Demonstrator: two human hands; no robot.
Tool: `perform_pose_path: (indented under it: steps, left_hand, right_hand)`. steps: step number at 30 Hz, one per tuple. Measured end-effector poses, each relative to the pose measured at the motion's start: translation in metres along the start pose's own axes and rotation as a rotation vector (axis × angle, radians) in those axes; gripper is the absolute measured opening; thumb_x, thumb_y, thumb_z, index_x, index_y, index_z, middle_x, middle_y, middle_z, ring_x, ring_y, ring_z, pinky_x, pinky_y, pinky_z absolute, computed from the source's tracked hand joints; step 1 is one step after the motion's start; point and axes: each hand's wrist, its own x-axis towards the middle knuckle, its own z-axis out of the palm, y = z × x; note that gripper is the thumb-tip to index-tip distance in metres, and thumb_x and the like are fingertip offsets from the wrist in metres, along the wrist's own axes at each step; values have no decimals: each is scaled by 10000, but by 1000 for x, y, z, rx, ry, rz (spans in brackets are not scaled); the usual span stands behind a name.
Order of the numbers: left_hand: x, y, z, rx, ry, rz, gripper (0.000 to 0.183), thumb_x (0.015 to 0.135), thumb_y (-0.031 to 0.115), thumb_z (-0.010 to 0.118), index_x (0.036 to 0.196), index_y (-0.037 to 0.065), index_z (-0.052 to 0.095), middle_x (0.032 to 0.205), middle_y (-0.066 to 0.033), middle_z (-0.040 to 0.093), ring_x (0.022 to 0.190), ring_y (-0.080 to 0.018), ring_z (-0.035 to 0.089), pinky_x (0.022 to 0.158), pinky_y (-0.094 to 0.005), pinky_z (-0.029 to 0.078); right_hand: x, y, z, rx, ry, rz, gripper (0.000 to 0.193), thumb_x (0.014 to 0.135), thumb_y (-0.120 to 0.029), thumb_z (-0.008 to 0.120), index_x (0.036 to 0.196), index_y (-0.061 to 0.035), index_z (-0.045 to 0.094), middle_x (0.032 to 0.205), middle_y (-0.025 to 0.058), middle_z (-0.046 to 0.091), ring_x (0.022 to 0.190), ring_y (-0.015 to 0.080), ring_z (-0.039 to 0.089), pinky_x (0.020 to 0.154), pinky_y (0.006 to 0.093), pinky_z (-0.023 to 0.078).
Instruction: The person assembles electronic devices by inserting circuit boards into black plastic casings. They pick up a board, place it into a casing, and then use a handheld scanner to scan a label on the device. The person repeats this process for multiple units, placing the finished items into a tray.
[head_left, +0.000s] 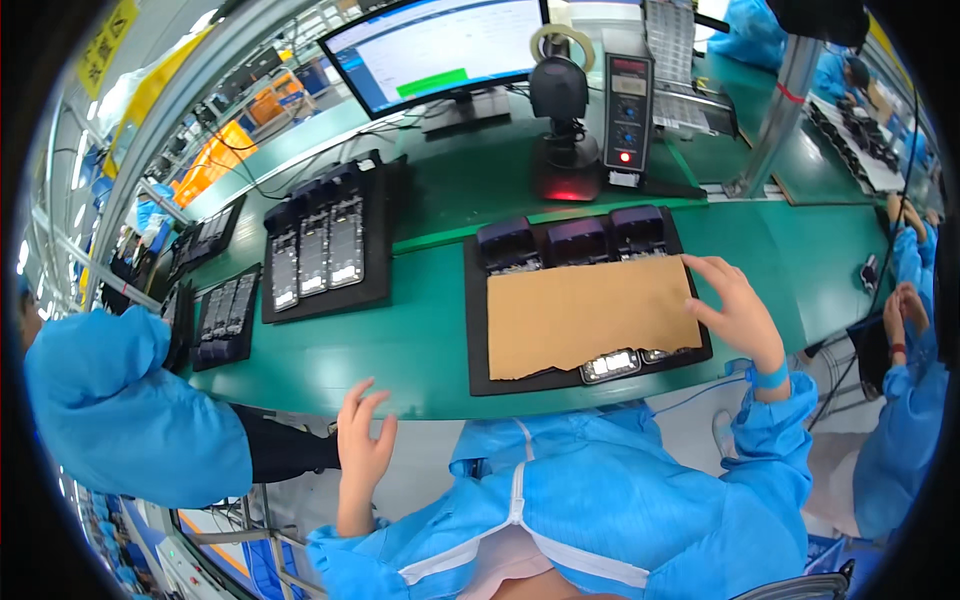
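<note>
A sheet of brown cardboard (590, 310) with a torn front edge lies over a black tray (478, 345) on the bench in front of me. Dark purple device housings (577, 243) stick out behind the sheet, and part of a circuit board (610, 366) shows at its front edge; the rest is hidden under it. My right hand (742, 312) is at the cardboard's right edge, thumb and fingers spread, fingertips at its far right corner. Nothing is held in my left hand (364, 440), which hovers at the bench's front edge with fingers apart.
Left of me, another black tray (378, 270) carries several open devices with circuit boards (314, 252). Behind stand a monitor (440, 55), a scanner on a stand (560, 95) and a control box with knobs (628, 110). Co-workers in blue sit at left (130, 400) and right (905, 430).
</note>
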Motion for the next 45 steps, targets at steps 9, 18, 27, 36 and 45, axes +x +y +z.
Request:
perform_pose_path:
  steps: [9, 18, 27, 36, 45]
  left_hand:
    - [89, 31, 119, -1054, -214, -275, 491, 806, 64, 489, 1265, 40, 317, 1336, -138, 287, 1170, -241, 366, 967, -340, 298]
    - [115, 52, 139, -1425, -296, -385, 465, 839, 73, 424, 1282, 22, 292, 1313, -148, 337, 1146, -219, 394, 955, -315, 320]
    - [135, 50, 169, -1231, -192, -268, 544, 854, 143, 438, 1344, 78, 210, 1391, -168, 175, 1255, -248, 230, 1032, -336, 158]
    - [129, 70, 187, -1193, -232, -45, 722, 777, 167, 465, 1367, 50, 66, 1405, -196, 85, 1311, -294, 59, 1059, -356, 28]
    - [119, 48, 148, -331, -230, 44, 557, 757, 104, 537, 1271, 22, 340, 1403, -179, 141, 1273, -335, 211, 1029, -371, 197]
  right_hand:
    - [18, 88, 69, 286, 129, 414, 424, 727, -259, 639, 1019, 35, 547, 726, 104, 576, 676, 182, 566, 603, 283, 451]
    - [-9, 70, 36, 800, 252, 366, 259, 784, -113, 586, 1004, -6, 501, 701, 32, 578, 608, 88, 522, 543, 233, 425]
    - [-162, 241, -16, 570, 1228, 773, 318, 855, -129, 482, 1122, 41, 451, 1001, 119, 579, 871, 164, 575, 717, 262, 464]
    - [-113, 294, -31, -697, 839, 995, 479, 740, -201, 594, 1161, -49, 424, 1027, 202, 460, 881, 386, 507, 749, 423, 435]
    - [-24, 114, 56, 158, 253, 377, 482, 762, -162, 577, 1191, -27, 406, 1166, 169, 409, 1077, 315, 412, 914, 369, 339]
